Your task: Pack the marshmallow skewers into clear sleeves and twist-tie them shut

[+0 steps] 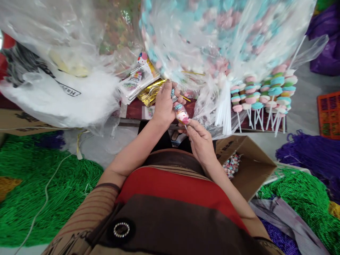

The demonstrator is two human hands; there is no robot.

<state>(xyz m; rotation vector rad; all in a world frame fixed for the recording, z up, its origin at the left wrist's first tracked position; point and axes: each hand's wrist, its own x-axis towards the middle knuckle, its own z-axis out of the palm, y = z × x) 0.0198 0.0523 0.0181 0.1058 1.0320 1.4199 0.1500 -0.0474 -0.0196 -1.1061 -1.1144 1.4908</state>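
Note:
My left hand (164, 104) is wrapped around the upper part of a marshmallow candy stick in a clear sleeve (179, 109). My right hand (199, 137) pinches the sleeve's lower end near the stick. Just beyond my hands lie gold twist ties (152, 91) and a pack of printed sleeves (138, 78). A row of unwrapped pastel candy sticks (261, 95) lies to the right, under a big clear bag of the same candies (212, 32).
A cardboard box (249, 166) holding wrapped candies stands by my right knee. Green bead strands (39, 177) cover the floor at left and right, purple ones (313, 156) at right. White plastic bags (58, 92) sit at left, an orange crate (329, 114) at far right.

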